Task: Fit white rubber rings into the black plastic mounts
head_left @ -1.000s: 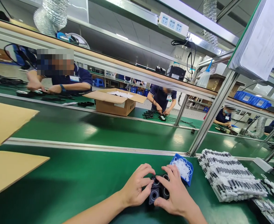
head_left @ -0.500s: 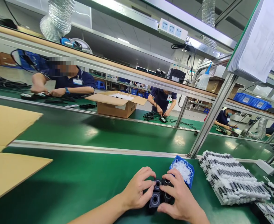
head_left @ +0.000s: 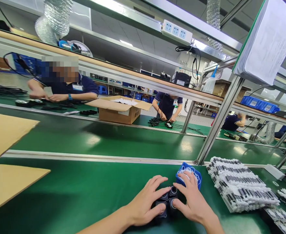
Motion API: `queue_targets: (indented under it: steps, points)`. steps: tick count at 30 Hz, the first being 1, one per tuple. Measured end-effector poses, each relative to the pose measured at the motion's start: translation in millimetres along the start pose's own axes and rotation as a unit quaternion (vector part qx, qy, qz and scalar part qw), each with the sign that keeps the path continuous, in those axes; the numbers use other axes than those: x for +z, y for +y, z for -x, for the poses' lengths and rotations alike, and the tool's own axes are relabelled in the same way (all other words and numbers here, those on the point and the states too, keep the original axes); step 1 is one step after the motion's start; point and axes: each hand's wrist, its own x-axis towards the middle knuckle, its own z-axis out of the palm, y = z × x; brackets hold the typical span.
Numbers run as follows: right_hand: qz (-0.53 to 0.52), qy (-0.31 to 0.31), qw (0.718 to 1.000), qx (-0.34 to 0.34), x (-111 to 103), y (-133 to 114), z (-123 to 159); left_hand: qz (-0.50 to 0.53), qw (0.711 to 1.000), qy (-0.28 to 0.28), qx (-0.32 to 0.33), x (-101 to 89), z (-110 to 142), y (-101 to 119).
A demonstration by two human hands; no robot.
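Observation:
Several square black housings with round holes and white rings stand together in a block on the green bench. My left hand lies over their left side with fingers spread, its thumb on the near-left housing and its index fingertip at the far ones. From the other side my right hand reaches over them, fingers apart, thumb and index fingertip at the right-hand housings. Its other fingers extend over a blue tray of thin white rings, partly hiding it. Neither hand has lifted a housing.
On the right lies a stack of white-and-black parts, with more parts nearer. Cardboard flaps jut in from the left. A metal post rises behind the tray. Co-workers sit across the line near an open carton.
My fingers have spread from a closer grip on the housings. My left thumb now lies on the near-left one, and my right fingers have moved over the ring tray. The view shifted slightly.

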Motion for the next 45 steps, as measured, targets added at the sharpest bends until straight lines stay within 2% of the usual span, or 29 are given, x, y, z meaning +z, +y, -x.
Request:
queue_targets:
  steps: [4, 9, 14, 25, 32, 38, 42, 45]
  points:
    - [-0.009, -0.006, 1.000, -0.003, -3, 0, 1, 0.006, 0.999, -0.021, -0.027, -1.0, 0, 2]
    - [-0.014, -0.009, 1.000, -0.011, -3, 0, 0, 0.006, 1.000, -0.020, -0.021, -2.0, -1, 4]
    - [-0.011, 0.018, 0.999, -0.025, 0, 0, 1, -0.003, 1.000, -0.009, -0.015, -3.0, -3, 6]
    - [-0.002, 0.053, 0.996, -0.073, -5, 8, 7, 0.006, 0.999, -0.030, -0.037, -5.9, -6, 11]
    - [0.005, 0.009, 1.000, -0.029, 4, 15, 3, 0.122, 0.992, -0.012, 0.008, 6.0, -2, 0]
    - [-0.001, 0.018, 0.999, -0.032, 3, 6, 3, 0.118, 0.992, 0.011, -0.038, 19.1, 0, 11]
    - [0.000, 0.030, 0.999, -0.017, 5, 3, 4, 0.132, 0.990, 0.039, -0.043, 25.2, 2, 22]
    - [-0.012, 0.043, 0.999, -0.008, 7, 4, 5, 0.109, 0.991, 0.069, -0.030, 33.7, 3, 19]
